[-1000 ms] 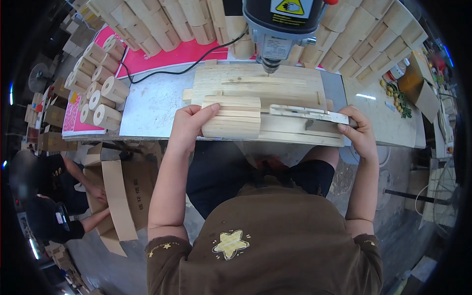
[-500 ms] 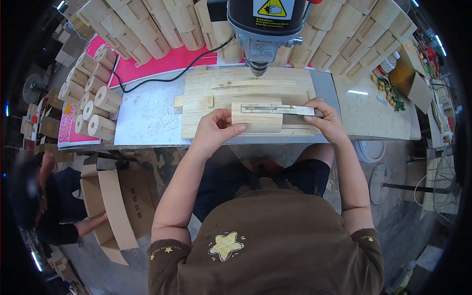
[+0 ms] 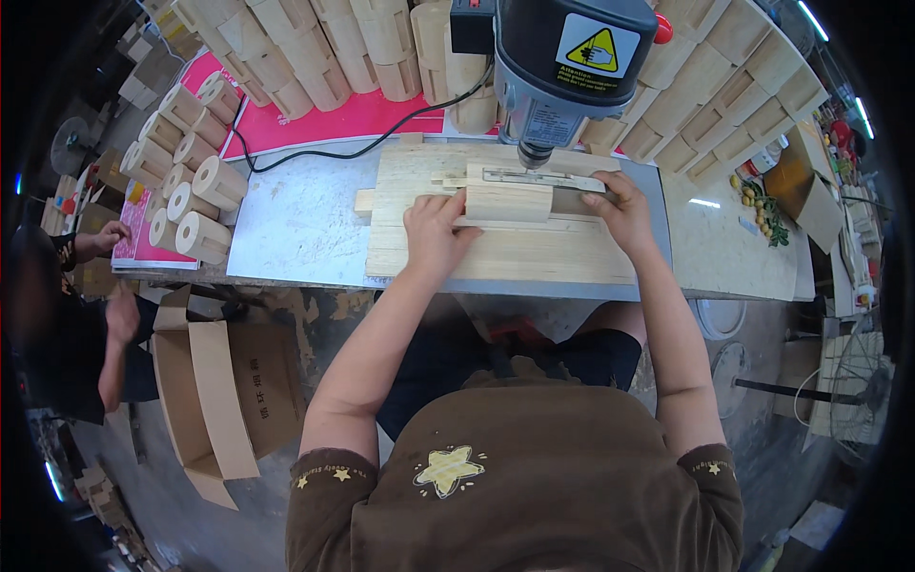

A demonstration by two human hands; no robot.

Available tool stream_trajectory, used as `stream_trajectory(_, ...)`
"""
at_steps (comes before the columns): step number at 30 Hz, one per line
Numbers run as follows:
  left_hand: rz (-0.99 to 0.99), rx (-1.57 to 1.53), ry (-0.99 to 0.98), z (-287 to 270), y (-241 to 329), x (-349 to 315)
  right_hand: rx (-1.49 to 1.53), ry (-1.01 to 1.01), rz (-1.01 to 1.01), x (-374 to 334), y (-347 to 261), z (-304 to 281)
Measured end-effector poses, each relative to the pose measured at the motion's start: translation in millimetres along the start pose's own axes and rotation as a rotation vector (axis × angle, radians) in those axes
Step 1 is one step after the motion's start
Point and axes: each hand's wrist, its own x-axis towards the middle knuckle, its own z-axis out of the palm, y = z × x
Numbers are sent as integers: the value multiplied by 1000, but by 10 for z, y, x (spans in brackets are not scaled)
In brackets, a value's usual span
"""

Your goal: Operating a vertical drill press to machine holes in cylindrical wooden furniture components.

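Note:
A pale wooden cylinder (image 3: pixel 510 204) lies sideways on a wooden board (image 3: pixel 429 257). My left hand (image 3: pixel 438 234) grips its left end, thumb low and fingers bent over the edge. Along the cylinder's top runs a slotted metal strip (image 3: pixel 562 179), its right end pinched between the thumb and fingers of my right hand (image 3: pixel 624 212). Below the strip, a grey piece shows between the cylinder and my right hand. Right above the strip sits the chuck (image 3: pixel 536 154) of a drill press (image 3: pixel 562 57); whether the bit touches it I cannot tell.
Stacked wooden cylinders (image 3: pixel 381 48) line the table's back, and more stand in a group (image 3: pixel 195 205) at the left. A black cable (image 3: pixel 362 148) crosses the table. An open carton (image 3: pixel 224 400) is on the floor at left, beside another person (image 3: pixel 67 324).
Both hands have pushed the cylinder and metal strip away from me, to beneath the drill chuck. The other person's arm has come up out of the carton.

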Motion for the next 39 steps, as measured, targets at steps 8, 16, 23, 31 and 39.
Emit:
stream_trajectory(8,102,-63,-121,-101,-309,40,125,-240,45,95,-31,40)
stream_trajectory(16,44,-79,-185,-80,-296,39,438,223,-105,1037,-1160,-727)
stream_trajectory(23,61,-85,-124,-108,-250,48,-621,191,-194,1124,-1766,-733)
stream_trajectory(31,177,-98,-22,-107,-235,105,-371,256,-407,41,-1431,-339)
stream_trajectory(39,181,-187,-51,-45,-288,89,-315,405,-385,-134,-621,217)
